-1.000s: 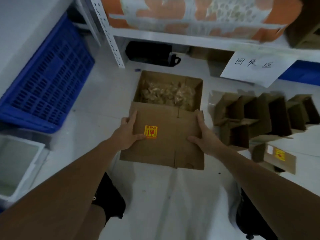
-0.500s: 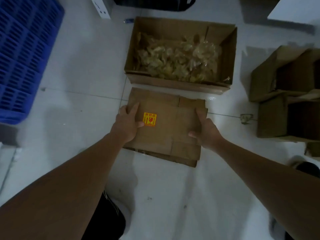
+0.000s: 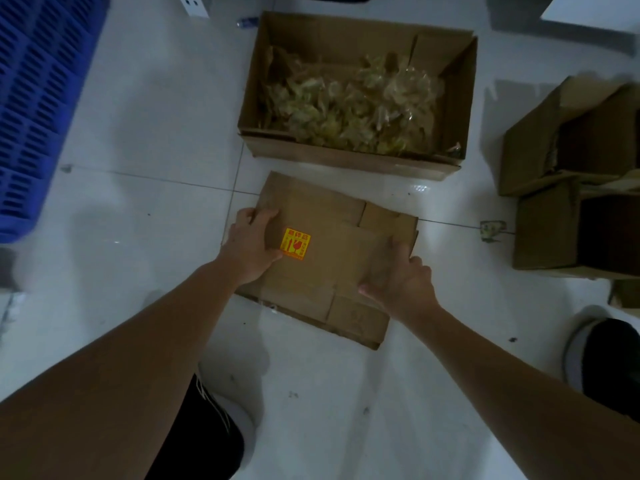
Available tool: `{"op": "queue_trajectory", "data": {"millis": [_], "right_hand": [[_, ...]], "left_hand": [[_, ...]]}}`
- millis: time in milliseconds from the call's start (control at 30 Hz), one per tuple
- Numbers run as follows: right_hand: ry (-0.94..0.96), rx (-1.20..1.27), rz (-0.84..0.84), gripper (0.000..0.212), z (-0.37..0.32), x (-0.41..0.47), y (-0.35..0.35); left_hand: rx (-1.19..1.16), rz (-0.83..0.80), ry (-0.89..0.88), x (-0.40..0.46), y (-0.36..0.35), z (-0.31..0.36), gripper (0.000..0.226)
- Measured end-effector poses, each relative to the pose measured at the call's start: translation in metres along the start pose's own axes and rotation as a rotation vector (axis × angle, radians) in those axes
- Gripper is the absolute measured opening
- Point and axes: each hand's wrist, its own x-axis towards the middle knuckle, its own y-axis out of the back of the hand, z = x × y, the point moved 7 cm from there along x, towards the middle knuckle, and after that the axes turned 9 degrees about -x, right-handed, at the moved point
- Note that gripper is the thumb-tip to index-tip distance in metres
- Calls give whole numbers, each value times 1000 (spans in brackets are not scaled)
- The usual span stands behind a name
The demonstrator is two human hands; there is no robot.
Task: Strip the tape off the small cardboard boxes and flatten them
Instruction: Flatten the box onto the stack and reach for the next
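The left hand (image 3: 251,245) grasps the left edge of the flattened brown cardboard box (image 3: 332,258), fingers curled over the far corner and thumb lying by its square yellow-and-red sticker (image 3: 295,243). The right hand (image 3: 401,284) grasps the box's right side, fingers wrapped round the edge and thumb on top. The flattened box lies on the pale tiled floor (image 3: 156,237), on top of other flat cardboard. Just beyond it sits a large open brown cardboard carton (image 3: 349,161) holding a heap of crumpled clear tape strips (image 3: 346,112). To the right stand open small brown cardboard boxes (image 3: 571,174). A blue slotted plastic crate (image 3: 38,98) stands at the left.
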Motion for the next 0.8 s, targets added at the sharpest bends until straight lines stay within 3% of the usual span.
{"op": "queue_trajectory", "data": {"millis": [100, 267, 400, 533, 667, 800], "right_hand": [[-8, 87, 48, 105, -5, 5, 6], [92, -18, 108, 100, -23, 36, 34], [124, -49, 58, 116, -25, 37, 20], [173, -203, 108, 119, -21, 41, 13], [172, -261, -45, 109, -26, 42, 35], [304, -218, -5, 91, -31, -2, 94]], "left_hand": [[42, 8, 24, -11, -8, 0, 90], [8, 102, 32, -5, -4, 7, 84], [46, 96, -36, 5, -4, 9, 77], [234, 74, -60, 6, -3, 12, 71], [516, -40, -28, 5, 8, 38, 81], [517, -83, -187, -35, 18, 101, 90]]}}
